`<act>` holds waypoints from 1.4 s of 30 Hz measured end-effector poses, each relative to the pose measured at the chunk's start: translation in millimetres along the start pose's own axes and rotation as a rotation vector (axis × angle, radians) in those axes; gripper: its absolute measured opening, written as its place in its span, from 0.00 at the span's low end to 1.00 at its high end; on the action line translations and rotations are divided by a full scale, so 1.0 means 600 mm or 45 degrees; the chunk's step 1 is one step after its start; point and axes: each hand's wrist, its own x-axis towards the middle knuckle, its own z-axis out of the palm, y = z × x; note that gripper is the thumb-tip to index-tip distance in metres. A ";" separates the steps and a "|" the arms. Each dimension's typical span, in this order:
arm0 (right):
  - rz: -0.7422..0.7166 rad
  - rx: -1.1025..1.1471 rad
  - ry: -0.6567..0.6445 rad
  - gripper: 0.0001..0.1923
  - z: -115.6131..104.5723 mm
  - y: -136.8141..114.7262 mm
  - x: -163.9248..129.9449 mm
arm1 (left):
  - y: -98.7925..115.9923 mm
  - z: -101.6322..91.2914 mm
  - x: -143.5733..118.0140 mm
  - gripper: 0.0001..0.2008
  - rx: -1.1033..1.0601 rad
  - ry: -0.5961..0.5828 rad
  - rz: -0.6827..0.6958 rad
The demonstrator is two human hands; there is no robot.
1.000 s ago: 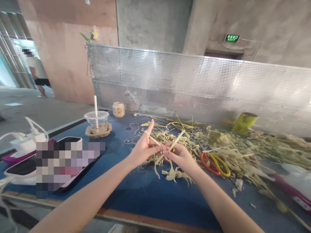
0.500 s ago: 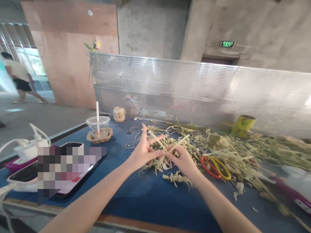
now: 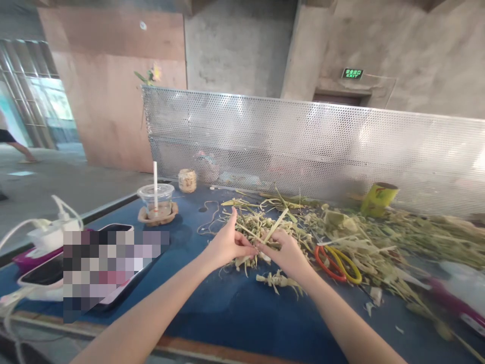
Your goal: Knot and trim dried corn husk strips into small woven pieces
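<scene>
My right hand (image 3: pixel 287 253) is closed, pinching pale green plant strips (image 3: pixel 276 226) that stick up from its fingers and cross near the fingertips. My left hand (image 3: pixel 227 246) meets it at the fingertips, one digit pointing up and the other fingers curled in at the same strips. What exactly lies between the left fingers is partly hidden. Under and behind both hands spreads a heap of knotted, shredded plant strips (image 3: pixel 246 222). Just in front of the right hand, a small tied bundle of strips (image 3: pixel 278 281) lies on the blue table (image 3: pixel 212 308).
Scissors with red and yellow handles (image 3: pixel 341 265) lie right of my right hand, beside loose leaves and stalks (image 3: pixel 424 237). A yellow-green cylinder (image 3: pixel 379 199) stands behind. Left are a plastic cup (image 3: pixel 156 194), a jar (image 3: pixel 187 180), phones (image 3: pixel 43 270) and a charger (image 3: pixel 56 230). A perforated metal panel (image 3: pixel 242 136) closes the back.
The left fingers have curled in from a spread pose to the strips. The strip that slanted up to the left now sits lower. A walking person has moved left, mostly out of view.
</scene>
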 end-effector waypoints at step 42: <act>-0.495 -0.374 0.104 0.19 -0.001 0.001 0.005 | -0.027 0.042 0.021 0.52 -0.338 0.260 0.330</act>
